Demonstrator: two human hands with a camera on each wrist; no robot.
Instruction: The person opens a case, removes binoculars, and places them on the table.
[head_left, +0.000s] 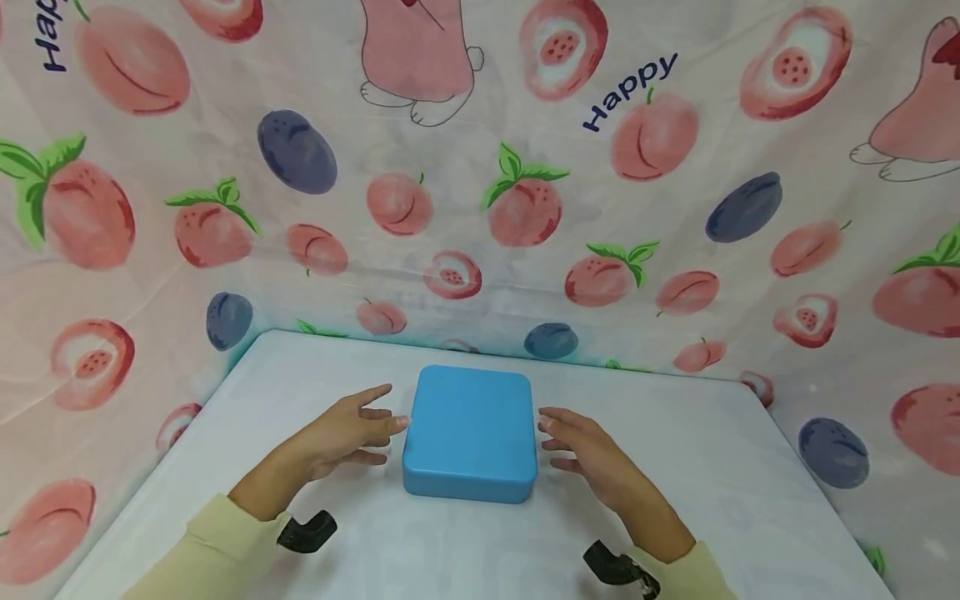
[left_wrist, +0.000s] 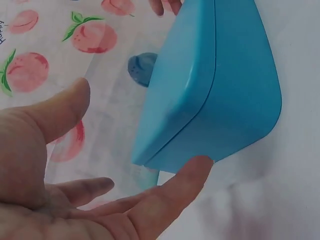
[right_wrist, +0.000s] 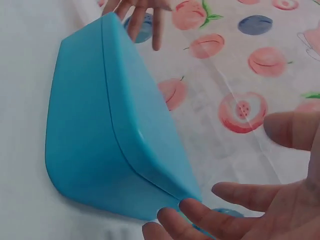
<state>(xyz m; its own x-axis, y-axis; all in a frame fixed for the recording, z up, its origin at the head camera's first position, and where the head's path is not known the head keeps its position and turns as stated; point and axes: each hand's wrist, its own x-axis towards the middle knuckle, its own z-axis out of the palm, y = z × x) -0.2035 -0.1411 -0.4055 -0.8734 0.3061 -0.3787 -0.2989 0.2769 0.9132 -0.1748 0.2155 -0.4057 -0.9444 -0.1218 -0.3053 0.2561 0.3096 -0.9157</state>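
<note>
A blue box (head_left: 471, 429) with rounded corners lies on the white table (head_left: 420, 554). A thin seam between lid and base runs round its sides in both wrist views. My left hand (head_left: 348, 433) is beside the box's left side, fingers spread and holding nothing; its thumb is close to the edge, and I cannot tell whether it touches. On the opposite side my right hand (head_left: 585, 450) stands a little apart from the box, fingers stretched toward it. In the right wrist view, the fingertips of the right hand (right_wrist: 255, 210) overlap the box's (right_wrist: 125, 125) lower corner.
Behind the table hangs a cloth (head_left: 450, 150) printed with peaches, dark blue fruit and pink figures; it also runs along both sides. Black curved pieces (head_left: 307, 532) sit at both wrists, by the pale yellow sleeves (head_left: 210, 546).
</note>
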